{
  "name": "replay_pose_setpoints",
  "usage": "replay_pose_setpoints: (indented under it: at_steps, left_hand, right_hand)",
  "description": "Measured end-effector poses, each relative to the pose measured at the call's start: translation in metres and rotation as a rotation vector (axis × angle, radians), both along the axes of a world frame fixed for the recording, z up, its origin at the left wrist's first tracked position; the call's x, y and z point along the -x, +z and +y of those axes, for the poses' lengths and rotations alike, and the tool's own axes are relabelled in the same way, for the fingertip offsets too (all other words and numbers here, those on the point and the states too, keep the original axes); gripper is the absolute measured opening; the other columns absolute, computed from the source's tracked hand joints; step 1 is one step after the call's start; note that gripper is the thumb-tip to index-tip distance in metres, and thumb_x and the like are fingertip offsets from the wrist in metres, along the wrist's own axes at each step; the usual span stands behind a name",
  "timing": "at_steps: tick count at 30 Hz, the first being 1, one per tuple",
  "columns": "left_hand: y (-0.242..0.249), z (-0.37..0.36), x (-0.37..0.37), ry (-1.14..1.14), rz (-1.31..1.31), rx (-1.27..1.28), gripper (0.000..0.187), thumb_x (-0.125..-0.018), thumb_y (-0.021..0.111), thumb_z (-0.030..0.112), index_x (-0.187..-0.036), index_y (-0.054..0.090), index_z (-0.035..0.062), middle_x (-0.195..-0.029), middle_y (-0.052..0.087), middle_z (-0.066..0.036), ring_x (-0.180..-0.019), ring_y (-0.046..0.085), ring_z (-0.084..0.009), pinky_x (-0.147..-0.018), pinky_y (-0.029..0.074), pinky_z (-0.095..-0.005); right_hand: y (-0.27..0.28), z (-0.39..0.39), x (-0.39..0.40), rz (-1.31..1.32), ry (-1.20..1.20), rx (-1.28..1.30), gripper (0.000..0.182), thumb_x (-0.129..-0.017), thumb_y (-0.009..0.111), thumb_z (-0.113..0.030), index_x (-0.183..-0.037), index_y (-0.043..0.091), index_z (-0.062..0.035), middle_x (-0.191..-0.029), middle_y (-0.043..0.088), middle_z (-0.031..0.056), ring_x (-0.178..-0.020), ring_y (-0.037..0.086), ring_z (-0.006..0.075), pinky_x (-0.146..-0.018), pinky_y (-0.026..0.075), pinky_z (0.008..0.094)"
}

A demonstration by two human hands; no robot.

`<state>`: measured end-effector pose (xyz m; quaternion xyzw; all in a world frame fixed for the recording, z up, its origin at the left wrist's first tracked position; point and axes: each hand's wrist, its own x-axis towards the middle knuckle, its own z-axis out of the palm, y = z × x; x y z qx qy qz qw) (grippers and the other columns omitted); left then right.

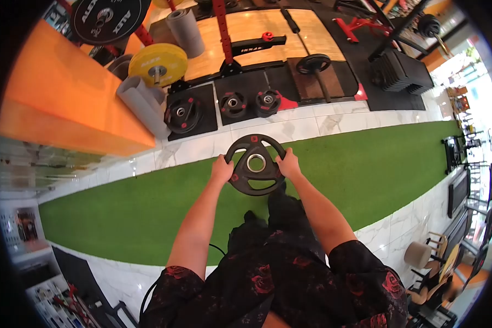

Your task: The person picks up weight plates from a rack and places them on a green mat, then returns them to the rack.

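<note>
I hold a black round weight plate (255,164) with grip cut-outs and a silver centre hole out in front of me, above the green turf strip (366,169). My left hand (222,169) grips its left edge. On the opposite edge, my right hand (288,164) is closed around the rim. Both arms are stretched forward. My dark clothing with red roses (279,273) fills the bottom of the view.
On black mats ahead lie three small black plates (183,113) (233,103) (268,101). A yellow plate (157,64) and a large black plate (106,17) hang on a red rack (222,33). An orange box (65,104) stands left, a barbell (317,68) right, chairs (426,254) at lower right.
</note>
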<state>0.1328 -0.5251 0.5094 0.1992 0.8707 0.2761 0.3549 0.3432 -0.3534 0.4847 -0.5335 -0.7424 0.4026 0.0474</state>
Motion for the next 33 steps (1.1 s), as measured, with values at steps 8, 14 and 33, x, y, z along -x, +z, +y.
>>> replay_pose_setpoints:
  at_steps: [8,14,33]
  left_hand:
    - [-0.033,0.036,0.062,0.182,-0.005,0.002,0.035,-0.090,0.064,0.018,-0.112,0.054,-0.0072,-0.093,0.069,-0.028,-0.069,0.071,-0.0418,-0.053,0.062,-0.0469]
    - [-0.053,0.081,0.115,0.216,0.058,0.008,0.036,-0.089,0.064,0.020,-0.112,0.054,-0.0052,-0.098,0.069,-0.031,-0.087,0.070,-0.0459,-0.076,0.059,-0.0512]
    - [-0.152,0.165,0.340,-0.070,0.043,0.066,0.042,-0.090,0.063,0.022,-0.119,0.049,-0.0056,-0.109,0.065,-0.034,-0.102,0.065,-0.0482,-0.091,0.054,-0.0524]
  right_hand:
    - [-0.020,0.076,0.103,-0.013,0.175,0.059,0.040,-0.087,0.067,-0.026,-0.110,0.050,0.0024,-0.095,0.067,0.0315,-0.096,0.065,0.0506,-0.083,0.052,0.0540]
    - [-0.022,0.141,0.176,-0.031,0.300,0.013,0.043,-0.087,0.067,-0.028,-0.112,0.048,0.0017,-0.097,0.067,0.0330,-0.097,0.064,0.0514,-0.084,0.051,0.0551]
    - [-0.112,0.187,0.352,-0.167,0.134,-0.032,0.053,-0.085,0.069,-0.029,-0.122,0.049,0.0031,-0.107,0.067,0.0313,-0.104,0.065,0.0480,-0.090,0.051,0.0518]
